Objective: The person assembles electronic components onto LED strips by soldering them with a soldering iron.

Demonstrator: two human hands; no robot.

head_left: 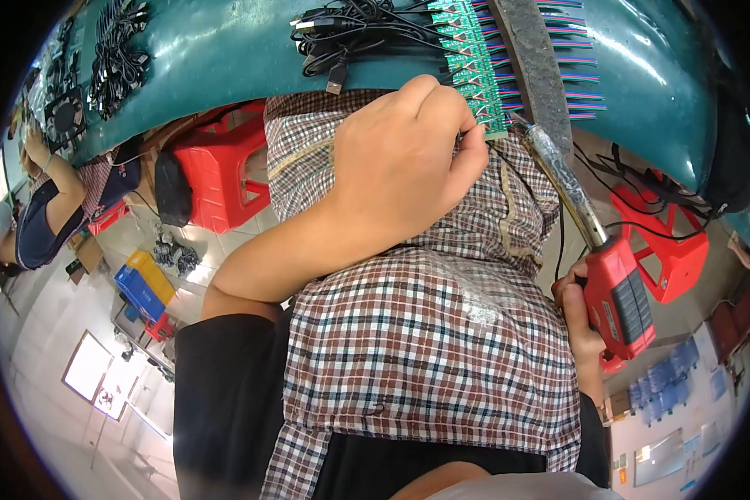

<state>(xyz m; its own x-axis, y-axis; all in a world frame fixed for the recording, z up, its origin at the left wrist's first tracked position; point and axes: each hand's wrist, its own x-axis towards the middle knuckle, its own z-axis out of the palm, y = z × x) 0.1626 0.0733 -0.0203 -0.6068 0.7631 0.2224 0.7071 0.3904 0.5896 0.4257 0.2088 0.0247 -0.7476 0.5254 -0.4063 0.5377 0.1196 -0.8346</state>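
Checked apron [425, 350], right fingers [572, 293] round red soldering iron [613, 296], left fingers [474, 150] curled, hold unclear, green wired circuit boards [480, 83]

Electronics workshop, red soldering iron [612, 279], green circuit boards [476, 71], bundled black cables [117, 60]

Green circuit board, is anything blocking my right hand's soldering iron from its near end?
Nothing visible blocks the soldering iron: its tip sits beside the near end of the green circuit board. The dark bar lies just right of it, across the coloured wires.
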